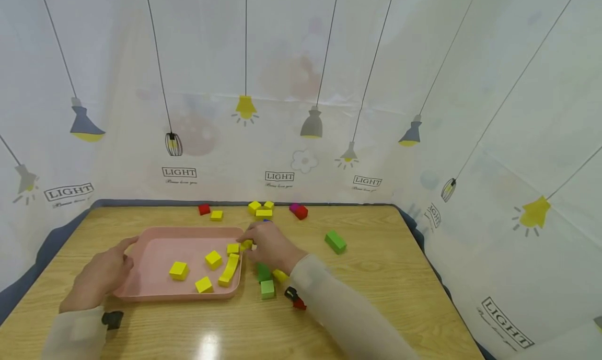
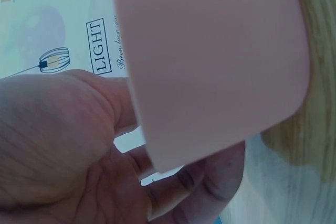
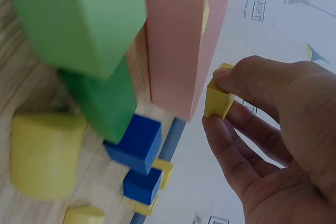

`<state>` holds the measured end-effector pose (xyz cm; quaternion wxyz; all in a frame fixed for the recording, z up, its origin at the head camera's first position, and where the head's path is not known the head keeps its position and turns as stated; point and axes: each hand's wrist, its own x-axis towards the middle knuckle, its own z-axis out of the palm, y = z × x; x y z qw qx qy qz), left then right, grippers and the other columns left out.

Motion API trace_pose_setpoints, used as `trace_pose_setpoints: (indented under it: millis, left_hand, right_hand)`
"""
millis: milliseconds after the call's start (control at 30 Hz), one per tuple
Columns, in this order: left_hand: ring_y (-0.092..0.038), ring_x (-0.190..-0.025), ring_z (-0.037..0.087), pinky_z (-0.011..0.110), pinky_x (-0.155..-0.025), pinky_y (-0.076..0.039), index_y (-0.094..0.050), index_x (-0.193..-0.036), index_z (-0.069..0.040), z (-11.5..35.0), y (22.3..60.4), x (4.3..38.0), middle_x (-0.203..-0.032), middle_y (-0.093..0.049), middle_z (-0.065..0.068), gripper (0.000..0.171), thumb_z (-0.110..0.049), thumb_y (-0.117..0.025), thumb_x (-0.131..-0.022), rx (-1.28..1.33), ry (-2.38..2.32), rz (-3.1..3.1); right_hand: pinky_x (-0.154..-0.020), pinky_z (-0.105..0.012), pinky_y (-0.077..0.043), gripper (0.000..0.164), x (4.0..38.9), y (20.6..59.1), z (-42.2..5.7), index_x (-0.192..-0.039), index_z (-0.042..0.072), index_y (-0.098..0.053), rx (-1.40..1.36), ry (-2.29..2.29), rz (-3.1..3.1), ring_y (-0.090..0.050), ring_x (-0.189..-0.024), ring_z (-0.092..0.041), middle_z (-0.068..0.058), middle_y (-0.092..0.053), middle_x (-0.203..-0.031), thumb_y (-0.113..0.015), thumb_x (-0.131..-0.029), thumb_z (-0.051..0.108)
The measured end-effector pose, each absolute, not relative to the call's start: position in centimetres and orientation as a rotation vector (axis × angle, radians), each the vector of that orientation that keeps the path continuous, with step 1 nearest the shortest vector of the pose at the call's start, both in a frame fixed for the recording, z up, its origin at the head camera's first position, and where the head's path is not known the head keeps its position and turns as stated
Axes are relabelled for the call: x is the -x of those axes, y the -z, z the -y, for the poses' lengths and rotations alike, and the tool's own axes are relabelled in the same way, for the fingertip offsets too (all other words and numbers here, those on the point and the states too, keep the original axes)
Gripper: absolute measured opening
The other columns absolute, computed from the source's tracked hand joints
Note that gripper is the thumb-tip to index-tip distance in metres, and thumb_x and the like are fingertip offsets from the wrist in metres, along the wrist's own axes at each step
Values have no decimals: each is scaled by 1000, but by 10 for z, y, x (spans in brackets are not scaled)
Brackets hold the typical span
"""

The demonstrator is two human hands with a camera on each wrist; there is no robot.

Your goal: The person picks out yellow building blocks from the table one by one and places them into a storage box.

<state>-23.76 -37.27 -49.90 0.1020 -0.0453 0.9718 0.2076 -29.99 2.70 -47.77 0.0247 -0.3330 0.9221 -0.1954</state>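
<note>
My left hand (image 1: 104,271) holds the left side of a pink tray (image 1: 155,234). Its thumb and fingers come round the edge, partly hidden behind the tray wall (image 2: 220,66) in the left wrist view. My right hand (image 1: 273,245) pinches a small yellow block (image 3: 218,98) between thumb and fingertips, over the tray's right rim. Inside the tray lie several yellow cubes (image 1: 213,260) and a curved yellow block (image 1: 228,270). Below the right hand, outside the tray, stand a light green block (image 3: 79,19), a dark green block (image 3: 102,98) and a yellow rounded block (image 3: 47,156).
Toward the table's back edge lie a red block (image 1: 204,209), several yellow blocks (image 1: 264,214), and a dark red block (image 1: 301,212) against a purple one. Blue blocks (image 3: 137,142) sit past the green ones. A green block (image 1: 336,242) lies farther right on the wooden table (image 1: 376,297).
</note>
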Motion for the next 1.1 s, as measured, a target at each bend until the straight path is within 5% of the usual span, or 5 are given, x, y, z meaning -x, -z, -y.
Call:
trace_pose_setpoints:
  millis: [300,467,700,1100]
  left_hand:
    - [-59,-74,24,38,-66,-46,-31,-173,7,371,495,237,-97,-67,19,62,-8,-48,-115,121,-569,-2887]
    - [-60,-75,25,39,-67,-47,-30,-174,7,372,496,237,-103,-68,23,63,-9,-47,-115,138,-574,-2868]
    - [-60,-75,24,39,-67,-48,-31,-173,8,371,497,237,-108,-69,26,62,-9,-47,-115,113,-574,-2868]
    - [-60,-75,24,39,-67,-47,-31,-173,9,370,496,236,-106,-69,24,62,-9,-47,-115,89,-561,-2881]
  right_hand:
    - [-107,-19,-61,35,284,469,6,-141,23,-86,1038,564,-2795,-75,-125,-7,8,-81,-140,-88,-106,19]
    - [-108,-17,-59,35,277,467,20,-140,27,-86,1073,548,-2769,-72,-122,-3,13,-82,-137,-89,-106,19]
    - [-93,-9,-56,36,271,466,36,-141,27,-86,1106,496,-2740,-66,-104,2,14,-83,-129,-90,-105,21]
    - [-97,-9,-53,37,260,467,58,-144,28,-84,1125,500,-2692,-63,-107,3,17,-79,-130,-87,-107,23]
